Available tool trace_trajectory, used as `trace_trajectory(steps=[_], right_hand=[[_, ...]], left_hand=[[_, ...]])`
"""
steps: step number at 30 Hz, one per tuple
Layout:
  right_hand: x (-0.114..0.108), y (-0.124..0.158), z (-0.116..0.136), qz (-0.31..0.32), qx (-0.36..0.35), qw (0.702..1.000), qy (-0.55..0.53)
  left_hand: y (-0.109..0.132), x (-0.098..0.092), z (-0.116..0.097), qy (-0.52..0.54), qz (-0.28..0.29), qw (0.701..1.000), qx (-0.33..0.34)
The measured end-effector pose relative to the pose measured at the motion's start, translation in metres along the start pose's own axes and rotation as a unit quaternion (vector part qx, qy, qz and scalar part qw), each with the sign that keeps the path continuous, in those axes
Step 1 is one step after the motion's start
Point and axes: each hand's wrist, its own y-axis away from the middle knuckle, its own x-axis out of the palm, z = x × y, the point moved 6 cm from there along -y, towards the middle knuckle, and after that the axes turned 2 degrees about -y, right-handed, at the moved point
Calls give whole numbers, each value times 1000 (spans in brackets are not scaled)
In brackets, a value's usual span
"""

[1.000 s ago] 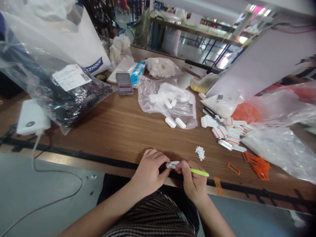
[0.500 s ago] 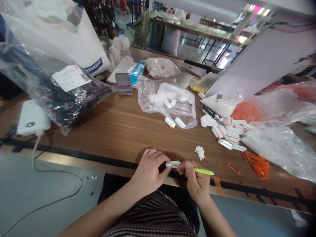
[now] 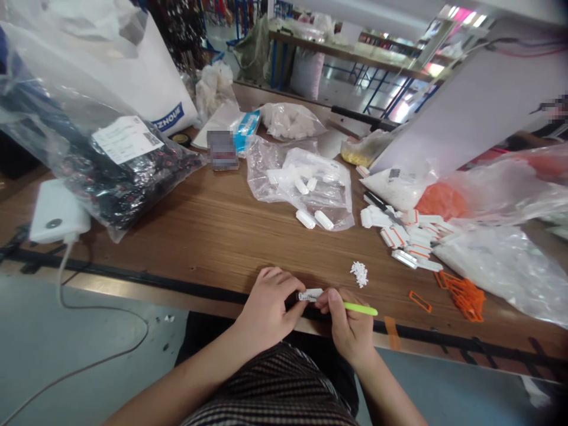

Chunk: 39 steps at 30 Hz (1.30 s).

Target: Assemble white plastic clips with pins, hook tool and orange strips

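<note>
I see left hand (image 3: 266, 307) pinching small white part (image 3: 309, 294), detail unclear | right hand (image 3: 348, 325) gripping green stick (image 3: 360, 309), tip hidden | wooden table (image 3: 213, 236), another bench (image 3: 350, 55) far

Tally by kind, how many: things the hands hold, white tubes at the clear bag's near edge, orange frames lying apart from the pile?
Green stick, right hand: 1
White piece, left hand: 1
White tubes: 2
Orange frame: 1
Total: 5

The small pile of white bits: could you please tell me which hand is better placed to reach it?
Probably the right hand: the pile lies just beyond it on its side, though it holds the green stick. The left hand grips the white part, farther away.
</note>
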Motion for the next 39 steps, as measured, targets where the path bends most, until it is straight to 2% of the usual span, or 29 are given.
trace_trajectory(steps=[5, 10, 18, 25, 32, 39], right_hand=[[0, -1, 1, 9, 3, 1000, -13], [-7, 2, -3, -45, 27, 997, -52], [-1, 1, -3, -10, 23, 999, -46], [1, 0, -5, -7, 28, 1000, -12], [-7, 0, -10, -60, 69, 993, -77], [-3, 3, -15, -45, 73, 994, -73]], left_hand=[[0, -2, -1, -1, -3, 1000, 1], [0, -2, -1, 0, -5, 1000, 7], [0, 1, 1, -3, 1, 1000, -1], [0, -1, -1, -1, -2, 1000, -2], [0, -2, -2, 0, -7, 1000, 0], [0, 0, -1, -2, -3, 1000, 2]])
